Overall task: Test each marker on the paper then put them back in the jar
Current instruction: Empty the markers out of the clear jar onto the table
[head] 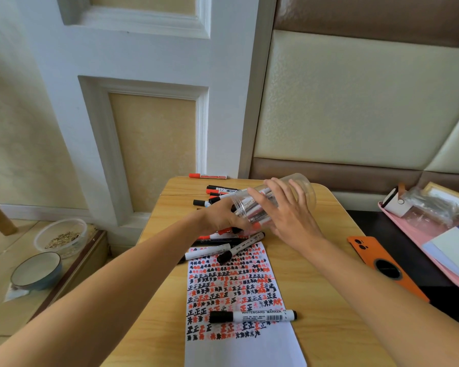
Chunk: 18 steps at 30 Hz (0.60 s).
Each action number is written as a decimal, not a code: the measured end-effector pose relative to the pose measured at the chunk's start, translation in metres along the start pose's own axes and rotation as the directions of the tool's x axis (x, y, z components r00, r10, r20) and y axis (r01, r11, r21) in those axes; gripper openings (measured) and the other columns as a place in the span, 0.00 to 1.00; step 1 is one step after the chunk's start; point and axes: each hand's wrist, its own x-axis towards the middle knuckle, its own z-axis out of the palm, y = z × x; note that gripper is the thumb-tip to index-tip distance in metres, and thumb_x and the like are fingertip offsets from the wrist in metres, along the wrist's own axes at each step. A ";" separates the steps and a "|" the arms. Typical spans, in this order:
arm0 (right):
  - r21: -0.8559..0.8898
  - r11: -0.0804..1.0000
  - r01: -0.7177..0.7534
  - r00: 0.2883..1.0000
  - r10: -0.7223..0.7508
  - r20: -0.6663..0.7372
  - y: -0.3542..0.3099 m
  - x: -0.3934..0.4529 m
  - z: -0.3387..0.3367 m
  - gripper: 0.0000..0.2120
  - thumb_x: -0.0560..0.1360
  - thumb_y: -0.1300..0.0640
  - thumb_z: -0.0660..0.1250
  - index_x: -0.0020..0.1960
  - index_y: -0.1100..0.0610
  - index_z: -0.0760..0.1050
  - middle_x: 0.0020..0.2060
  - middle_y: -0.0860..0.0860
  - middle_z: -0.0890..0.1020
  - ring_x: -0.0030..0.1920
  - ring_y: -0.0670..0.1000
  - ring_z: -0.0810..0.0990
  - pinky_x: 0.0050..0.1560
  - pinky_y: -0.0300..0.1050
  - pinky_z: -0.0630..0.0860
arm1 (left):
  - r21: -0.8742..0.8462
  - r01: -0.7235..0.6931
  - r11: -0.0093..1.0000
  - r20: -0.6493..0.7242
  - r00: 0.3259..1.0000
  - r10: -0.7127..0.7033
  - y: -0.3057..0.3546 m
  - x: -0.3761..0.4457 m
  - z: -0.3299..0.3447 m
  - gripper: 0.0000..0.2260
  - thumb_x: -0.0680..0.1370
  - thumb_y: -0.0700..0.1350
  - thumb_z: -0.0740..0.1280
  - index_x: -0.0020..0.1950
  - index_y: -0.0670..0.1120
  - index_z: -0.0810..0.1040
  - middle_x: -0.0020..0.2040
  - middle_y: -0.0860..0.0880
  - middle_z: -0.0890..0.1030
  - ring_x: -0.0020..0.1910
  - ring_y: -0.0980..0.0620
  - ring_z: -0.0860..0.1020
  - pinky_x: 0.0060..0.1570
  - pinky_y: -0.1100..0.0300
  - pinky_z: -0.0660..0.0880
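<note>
A clear plastic jar (304, 190) lies tipped on its side above the table, its mouth toward the left, with several markers inside. My right hand (289, 215) wraps over the jar from above. My left hand (223, 218) is at the jar's mouth, fingers curled among the markers there. Loose red and black markers (217, 194) lie behind the jar, and others (210, 252) lie at the top of the paper. The paper (233, 290) is covered in red and black marks. One black whiteboard marker (252, 316) lies across it near me.
The small wooden table (326, 300) stands against a white door. A red marker (207, 176) sits at its far edge. An orange phone case (382, 263) lies at the right edge. A pink tray (419, 239) with clutter is further right. Bowls (37, 270) sit on the floor left.
</note>
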 end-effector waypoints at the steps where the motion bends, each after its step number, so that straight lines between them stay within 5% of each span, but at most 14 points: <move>1: -0.009 1.000 -0.007 1.000 0.007 -0.001 0.002 -0.001 0.001 0.46 0.70 0.57 0.78 0.81 0.47 0.59 0.74 0.60 0.68 0.77 0.61 0.64 0.77 0.65 0.57 | 0.010 0.017 1.000 -0.006 1.000 -0.017 -0.001 -0.001 -0.001 0.26 0.71 0.32 0.76 0.67 0.46 0.76 0.56 0.42 0.83 0.56 0.46 0.83 0.58 0.54 0.80; 8: -0.024 0.989 -0.146 0.989 0.146 0.021 0.020 -0.013 0.004 0.56 0.61 0.63 0.81 0.82 0.49 0.57 0.73 0.59 0.67 0.77 0.61 0.64 0.77 0.64 0.56 | 0.239 0.072 0.968 -0.071 0.996 -0.056 -0.005 -0.004 -0.014 0.31 0.73 0.34 0.76 0.73 0.50 0.72 0.55 0.47 0.83 0.52 0.52 0.83 0.48 0.62 0.80; 13: -0.021 0.961 -0.277 0.960 0.278 0.046 0.025 -0.024 0.011 0.58 0.60 0.58 0.84 0.82 0.49 0.55 0.73 0.60 0.66 0.76 0.61 0.64 0.77 0.64 0.56 | 0.590 0.025 0.807 -0.178 0.979 0.100 -0.013 -0.004 -0.015 0.34 0.73 0.43 0.78 0.76 0.52 0.69 0.57 0.54 0.82 0.52 0.55 0.81 0.49 0.63 0.80; 18: -0.003 0.924 -0.382 0.923 0.382 0.052 0.032 -0.034 0.016 0.58 0.60 0.58 0.84 0.82 0.50 0.57 0.72 0.61 0.66 0.75 0.62 0.64 0.76 0.65 0.57 | 0.711 -0.033 0.703 -0.160 0.965 0.208 -0.015 -0.005 -0.013 0.30 0.74 0.43 0.77 0.74 0.47 0.71 0.60 0.51 0.81 0.53 0.55 0.79 0.49 0.66 0.76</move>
